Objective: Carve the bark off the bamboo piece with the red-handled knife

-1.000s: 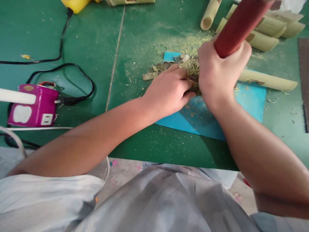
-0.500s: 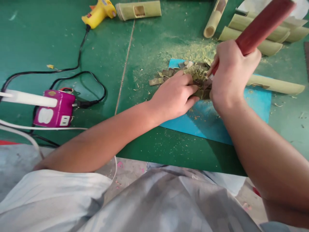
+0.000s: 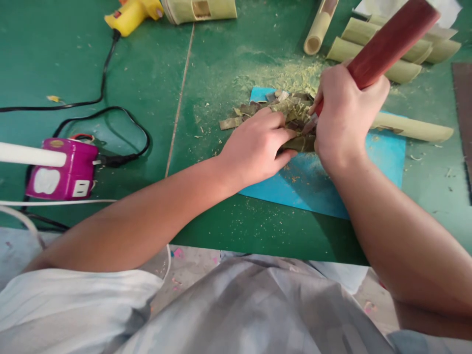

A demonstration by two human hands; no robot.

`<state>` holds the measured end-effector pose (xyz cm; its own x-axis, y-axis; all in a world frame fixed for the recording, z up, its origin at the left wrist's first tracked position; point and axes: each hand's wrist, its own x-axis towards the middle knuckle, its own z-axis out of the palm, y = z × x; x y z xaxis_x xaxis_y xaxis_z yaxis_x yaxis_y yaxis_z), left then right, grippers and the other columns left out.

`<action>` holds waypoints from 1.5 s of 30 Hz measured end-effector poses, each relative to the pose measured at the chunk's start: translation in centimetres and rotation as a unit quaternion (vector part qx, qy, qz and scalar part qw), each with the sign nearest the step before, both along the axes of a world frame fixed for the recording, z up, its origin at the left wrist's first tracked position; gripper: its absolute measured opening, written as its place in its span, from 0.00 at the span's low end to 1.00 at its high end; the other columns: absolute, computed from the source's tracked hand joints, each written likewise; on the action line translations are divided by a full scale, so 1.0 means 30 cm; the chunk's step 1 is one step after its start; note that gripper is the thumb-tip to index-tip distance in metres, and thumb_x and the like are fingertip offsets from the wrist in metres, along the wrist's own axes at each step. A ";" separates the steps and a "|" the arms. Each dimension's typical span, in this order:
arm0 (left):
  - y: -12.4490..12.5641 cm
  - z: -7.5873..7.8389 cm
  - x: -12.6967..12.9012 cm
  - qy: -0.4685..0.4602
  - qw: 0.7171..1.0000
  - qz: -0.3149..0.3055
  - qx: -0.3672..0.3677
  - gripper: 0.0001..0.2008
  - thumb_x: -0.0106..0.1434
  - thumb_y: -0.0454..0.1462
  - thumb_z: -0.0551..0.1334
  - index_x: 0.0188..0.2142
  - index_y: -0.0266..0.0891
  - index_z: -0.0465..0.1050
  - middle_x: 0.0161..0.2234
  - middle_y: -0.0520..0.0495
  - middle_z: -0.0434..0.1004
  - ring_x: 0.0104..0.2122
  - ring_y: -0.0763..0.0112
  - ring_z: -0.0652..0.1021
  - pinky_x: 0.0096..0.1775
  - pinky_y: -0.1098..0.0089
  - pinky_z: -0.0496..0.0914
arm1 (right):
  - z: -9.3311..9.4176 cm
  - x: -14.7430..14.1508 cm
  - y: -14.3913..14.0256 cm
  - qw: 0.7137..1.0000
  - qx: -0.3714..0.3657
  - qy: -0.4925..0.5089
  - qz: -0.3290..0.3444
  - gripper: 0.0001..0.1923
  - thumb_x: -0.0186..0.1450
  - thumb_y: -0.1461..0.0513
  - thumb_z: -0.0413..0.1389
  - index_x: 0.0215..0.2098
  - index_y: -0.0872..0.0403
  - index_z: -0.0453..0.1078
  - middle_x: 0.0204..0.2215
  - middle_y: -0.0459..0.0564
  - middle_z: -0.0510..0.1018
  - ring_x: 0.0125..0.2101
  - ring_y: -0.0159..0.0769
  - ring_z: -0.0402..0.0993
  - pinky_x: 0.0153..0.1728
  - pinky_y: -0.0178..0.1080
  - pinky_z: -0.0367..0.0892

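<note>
Green covers the whole tabletop (image 3: 140,73), dusted with pale sawdust toward the middle. At the far left a magenta power strip (image 3: 62,168) sits with a black cord (image 3: 121,115) looping away from it toward a yellow glue gun (image 3: 131,14) at the top edge. Just right of the gun lies a short bamboo section (image 3: 201,9) with a square window cut in its side.

Further right, a blue mat (image 3: 354,184) lies on the tabletop, and on its upper left corner sits a heap of green-brown bamboo chips (image 3: 283,105). The left hand (image 3: 254,147) rests at the near side of that heap, its fingers (image 3: 282,133) curled together and pinching a dark green bamboo piece (image 3: 300,143) down against the mat. Touching that piece from the other side, the right hand (image 3: 344,115) is wrapped tight in a fist around a red-handled tool (image 3: 387,43), whose thick handle slants up to the right; the working end is mostly hidden between the two hands.

Right of the fist, a long split bamboo strip (image 3: 413,128) lies across the mat's upper edge. Beyond it, near the top right, several bamboo half-tubes (image 3: 405,69) are stacked, with one round bamboo tube (image 3: 319,29) beside them.
</note>
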<state>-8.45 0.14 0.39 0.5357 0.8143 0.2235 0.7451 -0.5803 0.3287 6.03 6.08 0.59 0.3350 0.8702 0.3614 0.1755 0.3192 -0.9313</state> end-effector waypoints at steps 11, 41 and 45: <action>-0.006 0.008 0.004 0.005 1.000 0.003 -0.006 0.14 0.70 0.41 0.61 0.48 0.36 0.80 0.44 0.37 0.79 0.50 0.50 0.77 0.50 0.52 0.73 | 0.008 -0.008 -0.004 0.999 -0.010 0.035 -0.010 0.20 0.56 0.72 0.54 0.17 0.47 0.52 0.14 0.36 0.51 0.16 0.27 0.52 0.19 0.36 0.49; 0.025 -0.021 -0.005 -0.019 1.000 0.002 0.025 0.15 0.69 0.43 0.61 0.47 0.39 0.82 0.43 0.37 0.80 0.48 0.50 0.78 0.49 0.51 0.75 | 0.007 -0.014 0.019 1.000 -0.007 0.012 -0.005 0.23 0.58 0.74 0.54 0.16 0.46 0.51 0.15 0.37 0.49 0.17 0.26 0.49 0.20 0.37 0.48; 0.029 -0.018 -0.006 -0.026 0.999 -0.009 0.020 0.15 0.70 0.43 0.60 0.45 0.39 0.83 0.40 0.38 0.80 0.47 0.51 0.78 0.50 0.51 0.76 | 0.024 -0.024 0.011 0.999 -0.024 -0.028 0.010 0.23 0.56 0.73 0.57 0.18 0.45 0.50 0.16 0.37 0.52 0.18 0.26 0.52 0.20 0.37 0.49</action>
